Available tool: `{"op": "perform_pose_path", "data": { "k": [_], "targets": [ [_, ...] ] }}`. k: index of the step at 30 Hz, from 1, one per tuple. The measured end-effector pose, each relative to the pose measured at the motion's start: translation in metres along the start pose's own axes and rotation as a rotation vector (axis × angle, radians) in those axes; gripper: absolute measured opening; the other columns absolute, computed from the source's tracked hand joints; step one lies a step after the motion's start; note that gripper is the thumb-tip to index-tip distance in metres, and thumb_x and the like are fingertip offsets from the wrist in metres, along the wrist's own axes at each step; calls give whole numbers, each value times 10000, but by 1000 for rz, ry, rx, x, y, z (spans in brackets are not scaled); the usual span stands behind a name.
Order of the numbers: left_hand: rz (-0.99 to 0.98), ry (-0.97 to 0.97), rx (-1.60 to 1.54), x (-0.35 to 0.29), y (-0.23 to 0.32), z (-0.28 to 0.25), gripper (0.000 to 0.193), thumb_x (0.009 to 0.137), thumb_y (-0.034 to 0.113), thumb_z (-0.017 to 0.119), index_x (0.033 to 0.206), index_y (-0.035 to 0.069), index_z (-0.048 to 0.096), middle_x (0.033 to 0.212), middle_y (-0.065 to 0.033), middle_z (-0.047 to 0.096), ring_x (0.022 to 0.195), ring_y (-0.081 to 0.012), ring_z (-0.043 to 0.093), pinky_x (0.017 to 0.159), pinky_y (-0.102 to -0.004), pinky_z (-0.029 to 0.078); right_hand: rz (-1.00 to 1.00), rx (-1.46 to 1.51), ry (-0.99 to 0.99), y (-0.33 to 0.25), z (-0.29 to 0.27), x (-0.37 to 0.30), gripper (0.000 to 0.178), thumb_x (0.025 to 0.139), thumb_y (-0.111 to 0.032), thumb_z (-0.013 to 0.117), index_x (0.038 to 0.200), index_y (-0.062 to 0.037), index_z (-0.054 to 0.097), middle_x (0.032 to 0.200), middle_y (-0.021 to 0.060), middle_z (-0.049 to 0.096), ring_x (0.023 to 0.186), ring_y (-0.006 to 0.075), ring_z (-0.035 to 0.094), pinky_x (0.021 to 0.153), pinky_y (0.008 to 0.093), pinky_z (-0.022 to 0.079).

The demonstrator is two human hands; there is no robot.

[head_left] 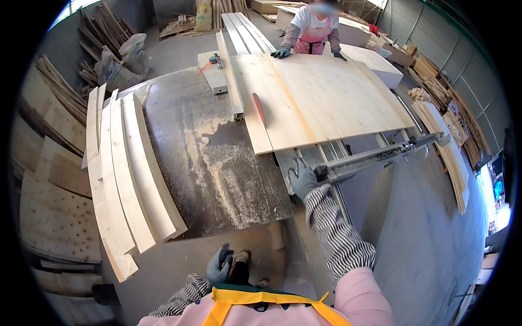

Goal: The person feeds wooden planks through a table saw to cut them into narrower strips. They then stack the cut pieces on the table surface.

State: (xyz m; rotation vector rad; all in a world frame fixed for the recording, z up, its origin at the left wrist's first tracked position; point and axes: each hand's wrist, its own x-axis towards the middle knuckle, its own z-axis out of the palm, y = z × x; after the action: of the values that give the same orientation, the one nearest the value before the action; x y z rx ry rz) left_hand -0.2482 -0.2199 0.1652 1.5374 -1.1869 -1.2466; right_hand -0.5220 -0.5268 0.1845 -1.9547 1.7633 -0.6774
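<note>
A large plywood panel (337,100) lies across a sliding table saw, its near edge toward me. A red curved piece (259,110) stands up at the slit near the panel's left side, with a narrow strip (251,122) to its left. My right hand (302,176), in a grey glove, rests with fingers spread on the near end of the sliding carriage, beside the black end of the metal crossbar (375,156). Down in front of my body, off the table, hangs my left hand (219,264), also gloved, empty, its fingers loosely bent and apart.
Sawdust covers the dark saw table (179,130). A metal fence (230,76) runs along the strip. Long cut boards (128,168) are stacked at the left edge. Across the panel a co-worker (314,30) keeps both gloved hands at its far edge. More boards (443,146) stand right.
</note>
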Motion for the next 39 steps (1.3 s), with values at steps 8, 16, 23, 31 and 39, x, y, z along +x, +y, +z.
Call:
{"op": "perform_pose_path", "data": {
  "k": [8, 16, 23, 31, 39],
  "targets": [
    [-82, 72, 16, 29, 24, 1, 403, 908, 149, 560, 1274, -6, 496, 1073, -137, 648, 997, -179, 610, 884, -271, 442, 184, -301, -28, 29, 53, 119, 530, 887, -308, 468, 1365, -103, 367, 1457, 129, 302, 1349, 348, 254, 1095, 470, 239],
    [-183, -15, -99, 46, 29, 10, 402, 922, 146, 533, 1283, -20, 474, 1119, -119, 621, 1030, -167, 579, 927, -273, 414, 238, -453, -21, 42, 75, 79, 708, 905, -500, 373, 1432, -42, 254, 1512, 150, 189, 1400, 327, 135, 1136, 463, 88],
    [-120, -327, 56, 63, 9, 41, 378, 946, 161, 494, 1283, -7, 460, 1130, -120, 609, 1054, -183, 572, 947, -281, 411, 220, -450, -21, 43, 47, 15, 701, 902, -480, 395, 1421, -25, 272, 1502, 169, 207, 1391, 335, 159, 1134, 470, 96],
    [-595, -225, -444, 97, -32, 102, 434, 933, 353, 523, 1231, 38, 509, 995, -103, 629, 825, -176, 600, 744, -297, 495, 131, -487, 74, 61, 38, -59, 677, 887, -456, 437, 1389, -14, 331, 1474, 177, 265, 1366, 344, 218, 1126, 475, 132],
    [-651, -112, -503, 116, -29, 154, 609, 887, 521, 513, 1250, 32, 495, 1104, -147, 593, 883, -226, 607, 706, -327, 507, 101, -503, 108, 77, 22, -143, 680, 870, -448, 463, 1380, -13, 350, 1458, 187, 297, 1352, 354, 249, 1121, 479, 148]
  ]
}}
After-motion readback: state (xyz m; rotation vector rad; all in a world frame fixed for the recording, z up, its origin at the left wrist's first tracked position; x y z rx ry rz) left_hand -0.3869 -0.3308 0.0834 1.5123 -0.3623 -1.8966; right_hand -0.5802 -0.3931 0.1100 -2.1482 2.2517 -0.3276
